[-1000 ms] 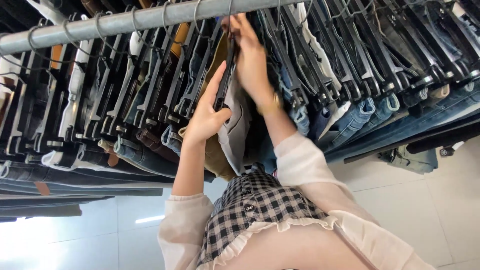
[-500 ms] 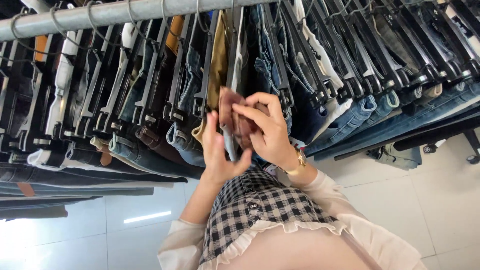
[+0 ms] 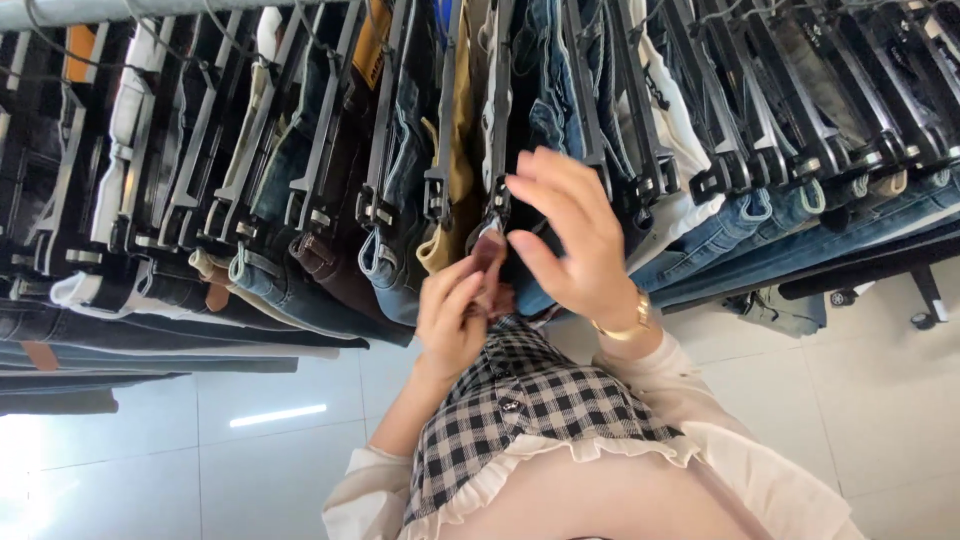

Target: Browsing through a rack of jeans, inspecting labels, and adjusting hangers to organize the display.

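A long row of jeans and trousers hangs from black clip hangers (image 3: 440, 190) on a grey metal rail (image 3: 100, 10) across the top. My left hand (image 3: 450, 320) pinches a small reddish-brown patch (image 3: 490, 258) at the lower edge of a dark pair of trousers (image 3: 525, 275) in the middle of the row. My right hand (image 3: 570, 240), with a gold bracelet on the wrist, lies against the same dark trousers with its fingers spread. A tan pair (image 3: 455, 215) hangs just to the left of them.
Blue jeans (image 3: 730, 225) fill the rack to the right, darker and brown pairs (image 3: 320, 270) to the left. A white tiled floor (image 3: 250, 450) lies below. A rack foot with small wheels (image 3: 925, 300) stands at the right edge.
Both hands have come down from the rail to the lower edge of the hanging trousers. My right hand has spread its fingers, and the view has drawn closer to the rack.
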